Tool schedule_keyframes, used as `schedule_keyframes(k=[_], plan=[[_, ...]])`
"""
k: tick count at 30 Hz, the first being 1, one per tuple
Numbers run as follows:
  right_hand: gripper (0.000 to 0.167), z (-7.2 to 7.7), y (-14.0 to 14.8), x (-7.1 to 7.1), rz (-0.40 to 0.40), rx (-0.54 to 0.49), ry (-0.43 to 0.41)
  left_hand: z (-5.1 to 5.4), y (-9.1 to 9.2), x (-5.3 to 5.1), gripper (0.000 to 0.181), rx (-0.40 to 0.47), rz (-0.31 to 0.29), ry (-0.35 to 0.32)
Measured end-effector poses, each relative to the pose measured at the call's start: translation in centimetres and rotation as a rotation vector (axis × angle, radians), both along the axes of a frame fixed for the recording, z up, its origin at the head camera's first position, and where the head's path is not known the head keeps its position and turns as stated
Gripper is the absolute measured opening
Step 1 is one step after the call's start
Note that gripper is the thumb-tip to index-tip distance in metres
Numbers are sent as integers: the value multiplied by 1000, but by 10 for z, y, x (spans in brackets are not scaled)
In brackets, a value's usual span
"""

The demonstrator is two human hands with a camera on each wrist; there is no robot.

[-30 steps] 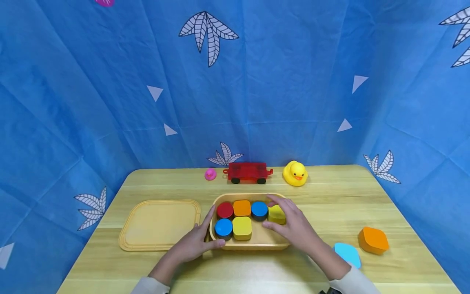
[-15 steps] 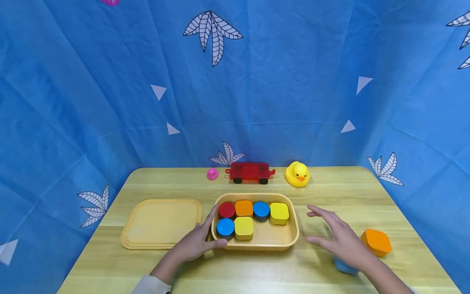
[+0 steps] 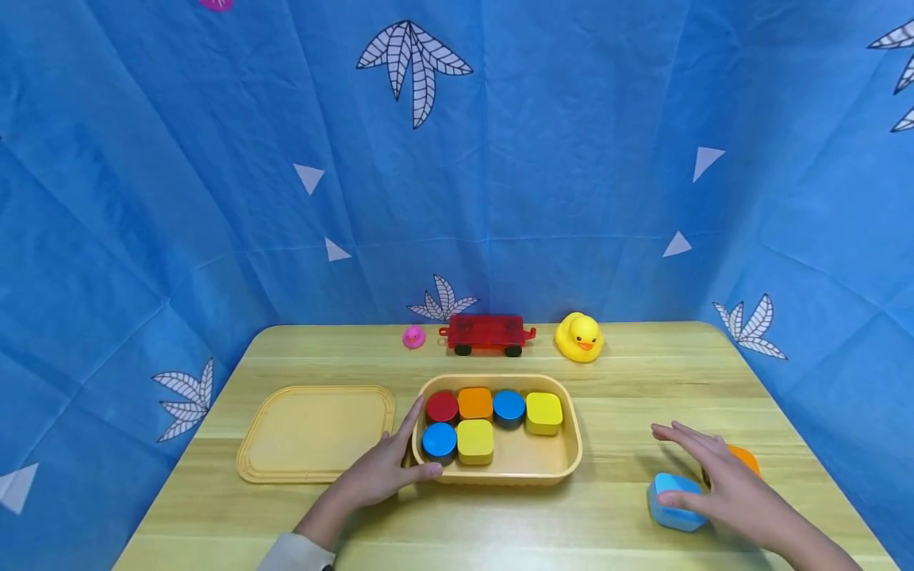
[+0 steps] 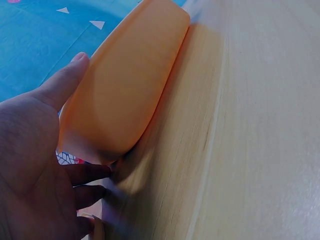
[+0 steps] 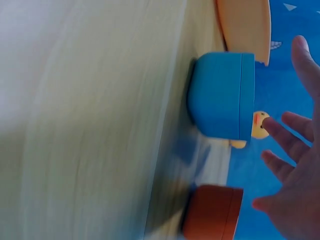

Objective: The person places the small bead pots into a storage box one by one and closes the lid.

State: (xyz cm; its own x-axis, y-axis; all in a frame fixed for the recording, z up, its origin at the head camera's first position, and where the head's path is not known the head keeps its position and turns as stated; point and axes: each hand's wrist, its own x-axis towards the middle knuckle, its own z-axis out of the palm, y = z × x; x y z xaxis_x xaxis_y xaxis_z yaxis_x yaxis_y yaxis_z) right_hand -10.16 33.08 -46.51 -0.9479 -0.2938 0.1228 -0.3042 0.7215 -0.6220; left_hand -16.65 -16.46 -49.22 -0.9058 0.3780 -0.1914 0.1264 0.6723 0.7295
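Observation:
A tan rectangular tub [image 3: 528, 473] holds red, orange, blue and yellow blocks, some round and some square. At its left end my left hand [image 3: 378, 474] rests with the thumb extended along the front wall and the index finger along the end. In the left wrist view, the thumb touches the upper edge of the tub [image 4: 130, 80]. My right hand [image 3: 735, 492] is spread above a light blue rounded-square block [image 3: 674, 507], fingers parted. In the right wrist view, a gap shows between its fingers and the blue block [image 5: 220, 95]. Behind that hand, an orange block [image 3: 746, 457] is partly hidden.
A flat tan lid [image 3: 314, 432] lies left of the tub. Along the table's back edge stand a small pink duck [image 3: 413, 337], a red toy wagon [image 3: 487, 333] and a yellow duck [image 3: 579, 339]. Blue printed cloth [image 3: 557, 159] surrounds the table's back and sides.
The right hand has let go of a yellow block in the tub's back right and moved right, over the light blue block. The left hand stays at the tub.

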Motion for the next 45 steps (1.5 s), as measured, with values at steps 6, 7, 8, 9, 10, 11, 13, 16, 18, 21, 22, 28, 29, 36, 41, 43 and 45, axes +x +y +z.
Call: schedule_keyframes(k=[6,7,8,9,10,11,13,16,18,21,22,28,29,36,41,43,45], plan=[[84,-11,17,5,28,21,35,-1,0,0,108,1,-3,-1],[85,-13,19,6,29,35,45,-1,0,0,108,1,0,-4],[87,-14,21,7,27,46,53,-1,0,0,108,1,3,-6],[88,-16,22,8,30,51,68,-1,1,0,108,2,5,-8],[90,-17,22,8,33,59,85,0,1,0,108,1,8,-11],[91,-19,23,9,38,71,106,0,1,0,108,1,10,-12],[93,-22,24,10,39,93,137,1,1,0,108,-3,13,-12],[93,-24,25,10,47,120,150,2,1,0,108,-8,13,-9],[92,-24,26,11,49,135,130,2,1,1,108,-10,12,-6],[89,-24,26,11,49,164,109,2,1,1,108,-8,9,-4],[87,-24,26,11,52,167,113,2,1,1,108,-8,9,-3],[78,-22,21,12,47,210,108,0,0,0,108,-10,10,-1],[78,-21,21,12,43,223,92,0,0,0,108,-10,10,-1],[76,-18,18,9,37,264,22,0,0,1,108,-8,13,-1],[74,-16,14,8,32,250,15,1,1,1,108,-13,23,-8],[73,-15,11,8,29,240,23,1,2,1,108,-16,26,-10],[72,-14,8,7,32,226,27,2,2,1,108,-16,28,-12]])
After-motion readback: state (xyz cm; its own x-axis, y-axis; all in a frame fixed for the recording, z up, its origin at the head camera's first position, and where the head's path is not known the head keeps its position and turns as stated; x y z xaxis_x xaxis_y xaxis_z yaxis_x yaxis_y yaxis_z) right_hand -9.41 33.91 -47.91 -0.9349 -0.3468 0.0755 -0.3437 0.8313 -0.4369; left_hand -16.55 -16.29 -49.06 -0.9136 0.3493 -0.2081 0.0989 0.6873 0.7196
